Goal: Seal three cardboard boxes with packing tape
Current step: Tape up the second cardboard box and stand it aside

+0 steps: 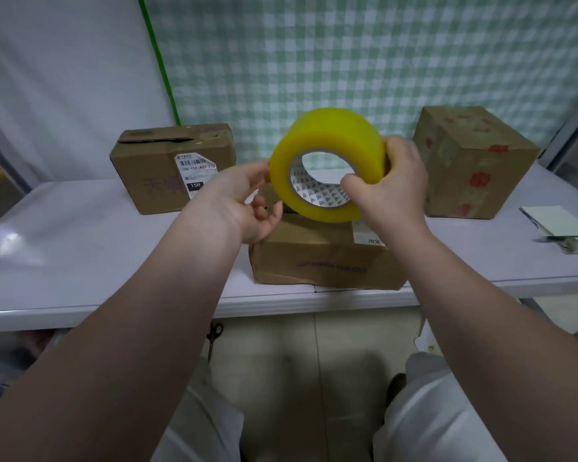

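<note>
One tape roll (317, 135) in right hand (391, 188), front box (314, 258) at table (80, 245) edge

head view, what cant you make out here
All head view:
- Front box top seam: hidden behind the tape roll and right hand.
- Tape's loose end: not discernible on the roll.
- Left hand: grip or mere touch on the roll, unclear.
- Left box label: print too small.
- Papers: cut off by the right frame edge.

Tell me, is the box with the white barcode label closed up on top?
Not fully shut: the labelled box has its top flap lifted, with a dark gap beneath.
</note>
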The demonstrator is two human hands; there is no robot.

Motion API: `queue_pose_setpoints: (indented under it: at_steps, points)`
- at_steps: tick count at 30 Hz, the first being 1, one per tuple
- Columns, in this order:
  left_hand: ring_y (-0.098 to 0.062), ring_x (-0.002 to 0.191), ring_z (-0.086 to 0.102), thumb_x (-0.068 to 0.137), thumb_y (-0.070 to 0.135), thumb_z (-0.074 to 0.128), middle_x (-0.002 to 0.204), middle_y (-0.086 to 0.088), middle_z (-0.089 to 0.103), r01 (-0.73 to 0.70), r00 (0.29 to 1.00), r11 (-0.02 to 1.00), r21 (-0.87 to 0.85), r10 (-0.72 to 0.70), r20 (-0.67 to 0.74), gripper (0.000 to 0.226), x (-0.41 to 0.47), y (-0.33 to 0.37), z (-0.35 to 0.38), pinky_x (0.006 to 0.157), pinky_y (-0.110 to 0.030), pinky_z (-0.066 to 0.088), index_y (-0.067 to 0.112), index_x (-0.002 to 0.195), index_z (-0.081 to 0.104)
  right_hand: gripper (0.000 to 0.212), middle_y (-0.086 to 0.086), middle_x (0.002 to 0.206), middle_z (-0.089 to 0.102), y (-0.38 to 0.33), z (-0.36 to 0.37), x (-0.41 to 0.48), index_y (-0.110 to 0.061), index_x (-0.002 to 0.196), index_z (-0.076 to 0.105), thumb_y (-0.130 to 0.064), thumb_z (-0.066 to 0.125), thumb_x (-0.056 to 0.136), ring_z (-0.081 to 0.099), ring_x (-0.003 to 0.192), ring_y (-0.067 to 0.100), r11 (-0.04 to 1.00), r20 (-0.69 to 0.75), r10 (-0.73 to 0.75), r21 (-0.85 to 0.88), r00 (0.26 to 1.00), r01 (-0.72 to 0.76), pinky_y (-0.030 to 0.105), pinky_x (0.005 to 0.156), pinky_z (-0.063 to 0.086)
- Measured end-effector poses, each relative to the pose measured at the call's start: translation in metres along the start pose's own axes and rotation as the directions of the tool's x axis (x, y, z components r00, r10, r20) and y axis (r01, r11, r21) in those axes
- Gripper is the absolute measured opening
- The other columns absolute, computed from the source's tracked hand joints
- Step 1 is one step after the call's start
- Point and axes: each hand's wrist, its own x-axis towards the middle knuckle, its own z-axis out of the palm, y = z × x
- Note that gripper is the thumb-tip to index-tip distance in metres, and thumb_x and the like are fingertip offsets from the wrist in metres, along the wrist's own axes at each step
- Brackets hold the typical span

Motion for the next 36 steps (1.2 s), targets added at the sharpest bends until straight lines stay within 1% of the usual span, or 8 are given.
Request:
queue_pose_setpoints:
  at_steps: [5,10,15,19,22,25,30,36]
  points:
    - [-0.012,0.065,0.057,0.083,0.019,0.070,0.073,-0.001,0.063,-0.064,0.998,0.997,0.051,0.065,-0.011,0.012,0.008,-0.006,-0.003,0.047,-0.018,0.051,0.013,0.075,0.063,0.047,-0.001,0.122,0.044,-0.003,0.001,0.013,-0.013,0.119,0.056,-0.018,0.070,0.075,0.039,0.095,0.007,0.999,0.036,-0.050,-0.017,0.998,0.051,0.004,0.064,0.025]
    - [-0.013,0.059,0.061,0.090,0.011,0.053,0.056,-0.003,0.066,-0.157,0.986,0.958,0.238,0.164,-0.010,0.015,0.012,0.001,-0.007,0.049,-0.019,0.052,0.010,0.076,0.060,0.051,0.006,0.133,0.042,-0.006,0.005,0.021,-0.010,0.124,0.054,-0.010,0.069,0.075,0.037,0.102,0.007,0.996,0.029,-0.090,-0.024,0.996,0.091,-0.003,0.069,0.025]
    - [-0.006,0.042,0.059,0.091,0.016,0.060,0.045,0.001,0.062,-0.210,0.975,0.916,0.343,0.224,-0.002,0.020,0.017,0.004,-0.009,0.045,-0.017,0.052,0.011,0.072,0.059,0.053,0.005,0.136,0.039,-0.011,0.011,0.030,-0.011,0.129,0.052,-0.008,0.066,0.078,0.033,0.103,0.004,0.991,0.043,-0.117,-0.063,0.992,0.119,-0.008,0.067,0.021]
    - [-0.001,0.035,0.054,0.091,0.015,0.063,0.055,0.000,0.061,-0.309,0.932,0.861,0.403,0.358,-0.049,0.016,0.028,0.012,-0.020,0.042,-0.014,0.050,0.008,0.077,0.061,0.050,0.006,0.137,0.037,-0.016,0.011,0.039,-0.011,0.129,0.051,-0.007,0.063,0.080,0.039,0.104,0.012,0.970,0.093,-0.173,-0.158,0.981,0.186,0.003,0.070,0.025]
    - [0.000,0.034,0.053,0.092,0.015,0.061,0.042,0.005,0.058,-0.362,0.904,0.860,0.361,0.418,-0.091,0.020,0.035,0.022,-0.033,0.042,-0.012,0.048,0.010,0.073,0.057,0.054,0.007,0.142,0.034,-0.019,0.009,0.046,-0.012,0.133,0.050,-0.008,0.064,0.081,0.045,0.120,0.025,0.914,0.174,-0.248,-0.285,0.953,0.290,0.021,0.085,0.033]
    - [0.001,0.032,0.051,0.093,0.012,0.059,0.035,0.008,0.053,-0.368,0.898,0.861,0.352,0.427,-0.106,0.023,0.039,0.014,-0.037,0.042,-0.012,0.047,0.011,0.071,0.054,0.054,0.008,0.142,0.036,-0.024,0.011,0.051,-0.013,0.133,0.052,-0.005,0.062,0.080,0.047,0.121,0.030,0.854,0.227,-0.327,-0.344,0.917,0.389,0.032,0.083,0.042]
    - [-0.004,0.037,0.049,0.091,0.008,0.058,0.047,0.002,0.052,-0.380,0.894,0.887,0.263,0.426,-0.142,0.024,0.051,-0.005,-0.044,0.045,-0.014,0.045,0.012,0.067,0.053,0.052,0.007,0.141,0.039,-0.040,0.021,0.060,-0.015,0.130,0.055,-0.001,0.060,0.080,0.048,0.115,0.033,0.706,0.351,-0.432,-0.441,0.831,0.554,0.036,0.069,0.041]
    - [-0.013,0.057,0.053,0.091,0.013,0.057,0.059,0.000,0.049,-0.356,0.909,0.925,0.132,0.376,-0.180,0.023,0.062,-0.023,-0.051,0.066,-0.029,0.052,0.016,0.069,0.052,0.051,0.006,0.140,0.038,-0.041,0.040,0.061,-0.016,0.129,0.053,0.001,0.057,0.081,0.047,0.114,0.031,0.594,0.461,-0.445,-0.490,0.768,0.638,0.036,0.065,0.041]
